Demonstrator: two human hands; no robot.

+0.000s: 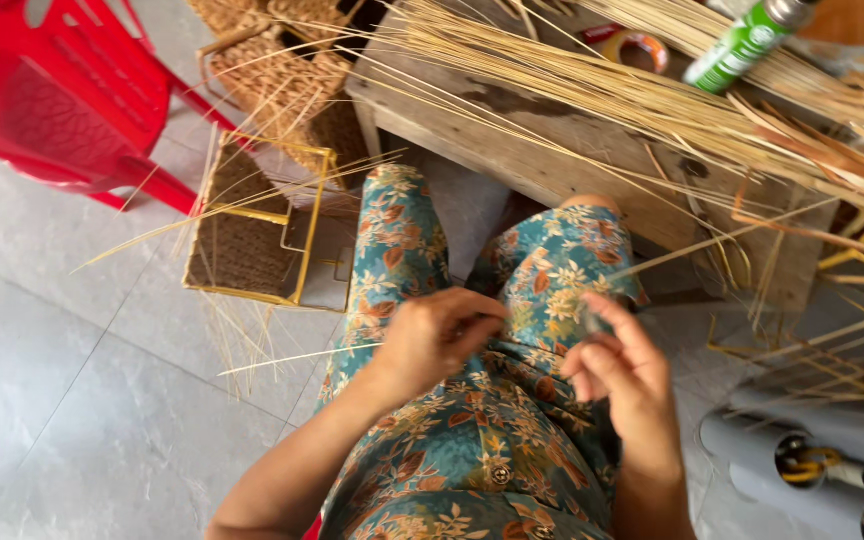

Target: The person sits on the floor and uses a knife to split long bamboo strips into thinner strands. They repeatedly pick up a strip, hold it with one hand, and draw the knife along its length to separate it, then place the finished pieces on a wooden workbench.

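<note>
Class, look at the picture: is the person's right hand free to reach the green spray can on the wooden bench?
Probably yes: the right hand sits over the lap, and only loose straw stalks lie between it and the green spray can on the bench.

Red plastic chair [62, 95] at upper left on grey tiled floor [62, 400]; beside it, woven basket panels in a gold wire frame [252, 225], with further woven baskets [282, 70] stacked above toward upper centre. Rough wooden bench [572, 150] across upper centre to right, bearing a green spray can [747, 45] at upper right, a roll of tape [642, 45] just left of it, and a heap of loose pale reeds [652, 100]. Grey plastic pipes [812, 460] at lower right, more gold wire frames [862, 270] above them.
</note>
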